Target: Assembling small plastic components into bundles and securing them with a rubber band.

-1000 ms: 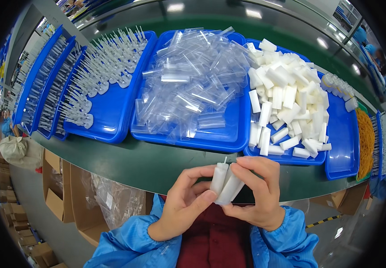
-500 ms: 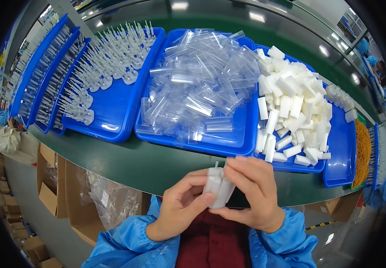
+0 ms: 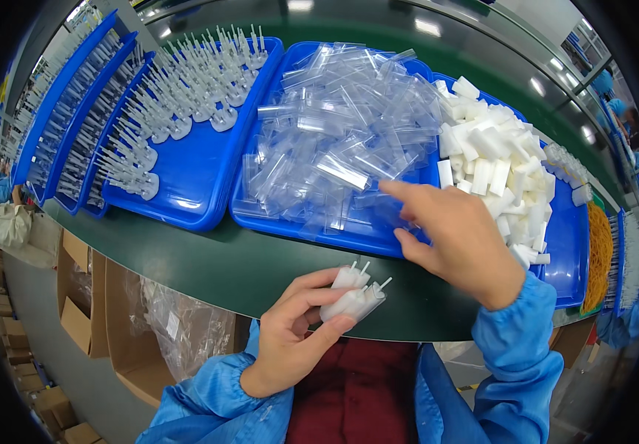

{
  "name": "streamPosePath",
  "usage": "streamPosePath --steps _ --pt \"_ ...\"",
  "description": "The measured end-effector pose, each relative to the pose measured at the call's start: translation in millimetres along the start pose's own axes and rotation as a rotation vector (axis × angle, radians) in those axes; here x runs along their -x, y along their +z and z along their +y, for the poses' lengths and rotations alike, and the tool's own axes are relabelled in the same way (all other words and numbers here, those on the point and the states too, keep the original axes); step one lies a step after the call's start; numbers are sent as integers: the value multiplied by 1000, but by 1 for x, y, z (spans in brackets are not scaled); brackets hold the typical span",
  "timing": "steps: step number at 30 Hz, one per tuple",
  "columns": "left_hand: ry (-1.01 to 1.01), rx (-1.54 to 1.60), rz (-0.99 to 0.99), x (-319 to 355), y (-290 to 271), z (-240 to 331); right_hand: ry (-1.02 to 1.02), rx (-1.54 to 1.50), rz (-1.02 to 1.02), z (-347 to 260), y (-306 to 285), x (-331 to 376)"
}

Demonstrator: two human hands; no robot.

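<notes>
We hold a bunch of small white capped pieces (image 3: 354, 294) in our left hand (image 3: 295, 337), fingers closed on them, just below the green surface (image 3: 208, 263) — our right hand (image 3: 458, 240), fingers loosely spread, reaches the middle blue tray (image 3: 290, 214) of clear tubes (image 3: 338, 140).
</notes>
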State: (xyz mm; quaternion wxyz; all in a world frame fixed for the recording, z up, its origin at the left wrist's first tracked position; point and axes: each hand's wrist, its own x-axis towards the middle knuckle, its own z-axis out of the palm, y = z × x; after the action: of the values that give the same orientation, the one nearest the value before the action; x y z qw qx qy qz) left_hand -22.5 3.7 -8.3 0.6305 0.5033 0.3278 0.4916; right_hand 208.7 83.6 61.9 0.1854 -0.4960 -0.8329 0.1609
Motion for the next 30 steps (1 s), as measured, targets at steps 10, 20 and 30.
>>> streamPosePath --steps 10,20,30 --pt "-53 -133 -16 -6 16 -1 331 -1257 446 -38 32 60" --pt "-44 -243 -14 -7 29 2 384 -1160 479 -24 33 75" --pt "-93 -148 -16 -5 34 0 300 -924 532 -19 50 76"
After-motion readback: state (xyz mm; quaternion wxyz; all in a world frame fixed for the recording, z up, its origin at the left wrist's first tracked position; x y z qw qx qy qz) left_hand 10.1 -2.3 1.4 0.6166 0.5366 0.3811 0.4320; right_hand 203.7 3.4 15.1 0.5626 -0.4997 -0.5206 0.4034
